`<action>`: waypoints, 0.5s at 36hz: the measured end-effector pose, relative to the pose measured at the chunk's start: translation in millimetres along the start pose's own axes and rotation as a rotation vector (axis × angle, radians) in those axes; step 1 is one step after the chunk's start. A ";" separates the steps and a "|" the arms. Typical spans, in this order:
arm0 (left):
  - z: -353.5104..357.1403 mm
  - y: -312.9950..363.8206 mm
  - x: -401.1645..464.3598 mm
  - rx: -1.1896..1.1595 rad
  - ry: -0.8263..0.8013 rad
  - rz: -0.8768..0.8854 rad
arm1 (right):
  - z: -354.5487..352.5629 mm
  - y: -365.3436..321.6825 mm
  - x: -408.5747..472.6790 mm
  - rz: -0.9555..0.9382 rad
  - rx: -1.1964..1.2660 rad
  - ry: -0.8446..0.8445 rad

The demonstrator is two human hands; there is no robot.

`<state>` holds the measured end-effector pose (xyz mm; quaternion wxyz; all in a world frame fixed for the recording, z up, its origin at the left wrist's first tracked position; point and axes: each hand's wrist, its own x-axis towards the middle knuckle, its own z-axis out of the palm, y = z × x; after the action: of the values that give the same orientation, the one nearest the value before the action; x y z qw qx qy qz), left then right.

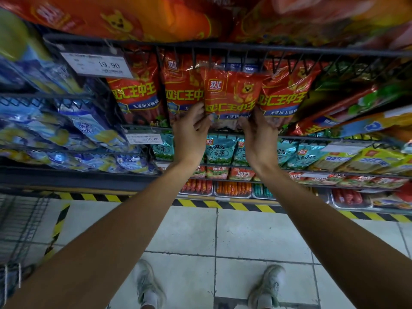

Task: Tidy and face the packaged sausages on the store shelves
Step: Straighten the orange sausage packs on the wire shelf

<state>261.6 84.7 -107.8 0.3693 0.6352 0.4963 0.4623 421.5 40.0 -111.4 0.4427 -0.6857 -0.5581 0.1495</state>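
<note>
A red sausage pack [230, 94] with yellow lettering and a bear picture stands upright in the middle of a wire shelf [200, 47], a little in front of its neighbours. My left hand [189, 132] grips its lower left corner and my right hand [259, 132] grips its lower right corner. Matching red packs [136, 90] stand to its left, and another red pack [285, 92] stands to its right. The held pack's bottom edge is hidden behind my fingers.
Blue packs [73, 130] fill the shelves on the left. Teal packs [220, 150] line the shelf below, with trays of loose sausages [233, 188] lower down. Price tags [98, 64] hang from the rails. Yellow-black tape [223, 205] edges the shelf base above the tiled floor.
</note>
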 end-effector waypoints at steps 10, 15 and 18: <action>-11.2 -10.1 -19.3 0.361 0.028 0.341 | -21.1 3.3 -15.0 0.027 0.138 0.109; -10.2 -13.4 -27.7 0.646 -0.125 0.646 | -37.2 9.1 -24.7 0.034 0.089 0.288; -1.5 -11.6 -30.2 0.779 -0.242 0.651 | -45.3 11.4 -26.8 0.054 0.026 0.258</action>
<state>254.4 58.1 -124.8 -0.0027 0.8959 0.3620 0.2574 451.6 -3.9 -102.4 0.5156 -0.7080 -0.4760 0.0793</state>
